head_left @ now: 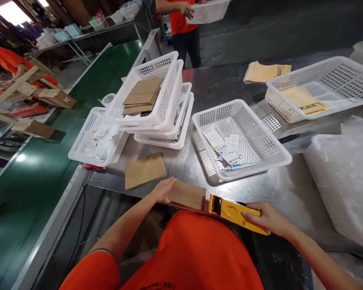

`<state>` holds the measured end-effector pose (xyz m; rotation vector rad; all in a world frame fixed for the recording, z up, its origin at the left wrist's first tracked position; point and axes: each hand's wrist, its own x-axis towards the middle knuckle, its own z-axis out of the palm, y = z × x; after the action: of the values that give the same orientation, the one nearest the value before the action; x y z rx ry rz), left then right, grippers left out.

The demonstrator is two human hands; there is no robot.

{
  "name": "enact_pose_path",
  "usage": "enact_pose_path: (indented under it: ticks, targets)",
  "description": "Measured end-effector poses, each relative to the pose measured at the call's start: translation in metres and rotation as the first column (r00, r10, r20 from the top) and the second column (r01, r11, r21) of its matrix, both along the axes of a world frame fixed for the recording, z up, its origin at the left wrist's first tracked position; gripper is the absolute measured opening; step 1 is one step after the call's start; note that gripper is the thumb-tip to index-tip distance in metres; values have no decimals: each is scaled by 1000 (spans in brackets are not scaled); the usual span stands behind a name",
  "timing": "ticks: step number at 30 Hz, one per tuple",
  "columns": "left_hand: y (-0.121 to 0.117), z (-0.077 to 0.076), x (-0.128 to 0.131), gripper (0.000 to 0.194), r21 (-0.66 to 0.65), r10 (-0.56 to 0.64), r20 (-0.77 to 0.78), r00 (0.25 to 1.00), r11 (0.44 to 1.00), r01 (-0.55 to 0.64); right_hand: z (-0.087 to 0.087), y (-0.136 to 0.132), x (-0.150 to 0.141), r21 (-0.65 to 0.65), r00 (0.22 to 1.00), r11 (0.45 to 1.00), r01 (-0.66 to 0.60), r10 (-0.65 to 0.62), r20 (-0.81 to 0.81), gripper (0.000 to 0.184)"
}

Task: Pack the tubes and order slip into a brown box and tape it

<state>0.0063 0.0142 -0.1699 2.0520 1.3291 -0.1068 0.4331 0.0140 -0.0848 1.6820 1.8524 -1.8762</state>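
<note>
My left hand (162, 190) presses flat on the small cardboard box (187, 195), pinning it at the steel table's (269, 189) near edge. My right hand (268, 219) grips the yellow tape dispenser (234, 212), seemingly touching the box's right end.

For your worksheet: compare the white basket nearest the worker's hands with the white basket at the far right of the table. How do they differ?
The near basket holds white printed slips; the far-right basket holds a tan envelope with dark lettering. The near basket sits at the table's middle, in front of the hands; the far-right basket lies farther back, partly cut off by the picture edge. The far-right basket looks longer. Both are white, perforated plastic and rectangular.
</note>
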Motion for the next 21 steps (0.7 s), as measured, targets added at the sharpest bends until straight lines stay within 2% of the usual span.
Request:
enact_pose_path:
  ticks: [5, 9, 15, 21]
  targets:
    - [-1, 6, 2, 100, 7, -7, -6, 1000, 1000, 7, -28, -1, 1, 1, 999, 1000, 16, -16, -37, 48]
    - [-1, 8, 3, 103, -1, 4, -28, 1000, 1000, -4, -43, -4, 5, 3, 998, 999, 42, -42, -36, 50]
    - [0, 8, 5, 105, -44, 9, -66, 998, 999, -11, -51, -3, 7, -14, 999, 1000, 4, -4, -41, 47]
    - [-1, 17, 13, 111, -60, -5, -173, 985, 998, -6, -58, -2, -8, 89, 999, 996, -31, 29, 18, 36]
